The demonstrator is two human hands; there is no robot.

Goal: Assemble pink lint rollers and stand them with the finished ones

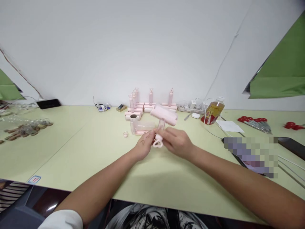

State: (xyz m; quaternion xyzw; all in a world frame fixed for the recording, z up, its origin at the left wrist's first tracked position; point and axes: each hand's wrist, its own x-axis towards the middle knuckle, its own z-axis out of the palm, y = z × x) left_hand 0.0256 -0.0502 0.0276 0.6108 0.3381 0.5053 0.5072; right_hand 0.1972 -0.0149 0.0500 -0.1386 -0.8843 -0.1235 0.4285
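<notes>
A pink lint roller (164, 114) is held above the table, its wide head pointing away from me and its clear handle tilted toward me. My left hand (144, 144) is closed round the handle's near end. From the other side, the fingers of my right hand (177, 141) grip the same end, by the pink heart-shaped loop (158, 143). Fingers cover part of the handle. Just beyond my left hand lie a clear cover with a pink part (143, 130) and an upright roll with a brown core (133, 124). A loose pink heart-shaped piece (125, 134) rests left of them.
Several pink lint rollers (132, 108) stand handle-up near the wall. A drink bottle (213, 111), white chargers (192, 104) and cables are at back right. A tablet (247, 156) lies right of my forearm; bagged brown pieces (28, 128) lie far left.
</notes>
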